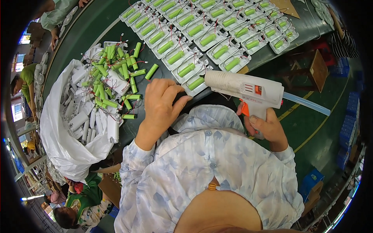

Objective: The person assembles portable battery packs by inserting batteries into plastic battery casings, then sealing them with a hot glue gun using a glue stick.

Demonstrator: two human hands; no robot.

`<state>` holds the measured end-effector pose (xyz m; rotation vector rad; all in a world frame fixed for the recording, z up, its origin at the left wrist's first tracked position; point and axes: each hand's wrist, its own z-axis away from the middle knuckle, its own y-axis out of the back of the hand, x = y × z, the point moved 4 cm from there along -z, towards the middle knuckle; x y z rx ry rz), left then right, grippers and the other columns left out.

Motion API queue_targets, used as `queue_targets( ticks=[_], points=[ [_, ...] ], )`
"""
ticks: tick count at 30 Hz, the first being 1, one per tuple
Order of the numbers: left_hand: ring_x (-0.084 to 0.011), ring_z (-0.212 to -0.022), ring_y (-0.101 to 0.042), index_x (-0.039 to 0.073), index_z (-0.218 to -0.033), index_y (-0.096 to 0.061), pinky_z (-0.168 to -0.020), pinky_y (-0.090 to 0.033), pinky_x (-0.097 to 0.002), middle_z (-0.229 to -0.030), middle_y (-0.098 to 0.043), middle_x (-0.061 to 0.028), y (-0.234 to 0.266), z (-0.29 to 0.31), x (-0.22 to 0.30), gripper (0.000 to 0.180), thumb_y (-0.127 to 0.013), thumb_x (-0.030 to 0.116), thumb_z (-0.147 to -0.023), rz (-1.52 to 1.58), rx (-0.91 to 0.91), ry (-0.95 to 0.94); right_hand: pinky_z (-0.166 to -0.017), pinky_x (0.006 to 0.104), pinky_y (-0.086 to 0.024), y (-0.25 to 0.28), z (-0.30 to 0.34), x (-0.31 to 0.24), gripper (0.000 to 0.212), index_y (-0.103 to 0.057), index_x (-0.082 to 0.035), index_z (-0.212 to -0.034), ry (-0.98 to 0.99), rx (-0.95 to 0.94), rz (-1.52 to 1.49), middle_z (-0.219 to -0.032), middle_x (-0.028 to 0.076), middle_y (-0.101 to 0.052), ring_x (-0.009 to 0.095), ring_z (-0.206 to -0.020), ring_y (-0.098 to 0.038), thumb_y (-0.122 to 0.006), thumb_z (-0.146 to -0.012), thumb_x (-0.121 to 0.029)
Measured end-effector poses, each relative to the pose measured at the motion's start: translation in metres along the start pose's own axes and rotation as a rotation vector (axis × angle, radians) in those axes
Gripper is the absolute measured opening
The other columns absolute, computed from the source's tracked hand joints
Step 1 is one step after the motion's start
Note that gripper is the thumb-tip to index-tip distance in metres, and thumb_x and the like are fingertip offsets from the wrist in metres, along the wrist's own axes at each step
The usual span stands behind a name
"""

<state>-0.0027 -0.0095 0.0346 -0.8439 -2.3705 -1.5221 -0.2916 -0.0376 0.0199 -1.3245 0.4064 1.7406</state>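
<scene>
My right hand (269, 127) is wrapped round the handle of a white hot glue gun (241, 86) with an orange trigger. A translucent glue stick (307, 103) sticks out of its back end. The gun's nozzle points left, over the nearest white plastic housing (201, 90), which has a green cylindrical battery (195, 83) lying in it. With thumb and curled fingers my left hand (160, 104) pinches the near left corner of that housing. Several like housings (175, 57) with green batteries and thin red and black wires lie in rows beyond.
Left of my left hand, loose wired green batteries (125, 71) are heaped over a white plastic bag (58, 128) full of white housings. The green table (134, 37) has a curved near edge. A wooden stool (316, 70) and blue crates (347, 120) stand at right. Other people work at left.
</scene>
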Motion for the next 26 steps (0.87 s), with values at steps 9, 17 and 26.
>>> queue_targets(
  ticks=[9,17,26],
  points=[
    [-0.0264,-0.081,-0.055,0.009,-0.092,-0.067,-0.069,-0.037,-0.039,-0.088,-0.059,-0.0049,-0.014,0.007,-0.007,0.035,-0.085,0.02,-0.064,-0.085,-0.026,-0.041,-0.049,0.0246,-0.04,0.002,0.01,0.006,0.05,-0.05,0.003,-0.126,-0.036,-0.011,0.053,-0.103,0.011,-0.062,0.011,-0.056,-0.052,-0.063,-0.09,-0.029],
    [-0.0288,-0.083,-0.055,0.01,-0.087,-0.06,-0.071,-0.04,-0.0425,-0.087,-0.054,-0.0079,-0.025,0.02,-0.011,0.036,-0.083,0.025,-0.063,-0.042,0.09,-0.101,-0.048,0.0231,-0.035,-0.01,0.018,-0.005,0.051,-0.05,0.005,-0.129,0.115,0.163,0.05,-0.099,0.012,-0.064,0.01,-0.054,-0.048,-0.06,-0.09,-0.026],
    [-0.0244,-0.088,-0.053,0.014,-0.084,-0.058,-0.078,-0.037,-0.0409,-0.086,-0.051,-0.0035,-0.029,0.031,-0.013,0.033,-0.082,0.028,-0.067,-0.131,0.161,-0.105,-0.052,0.0245,-0.038,-0.005,0.0,0.004,0.066,-0.04,0.006,-0.136,0.112,-0.02,0.126,-0.13,0.019,-0.056,0.014,-0.062,-0.052,-0.063,-0.086,-0.03]
  ],
)
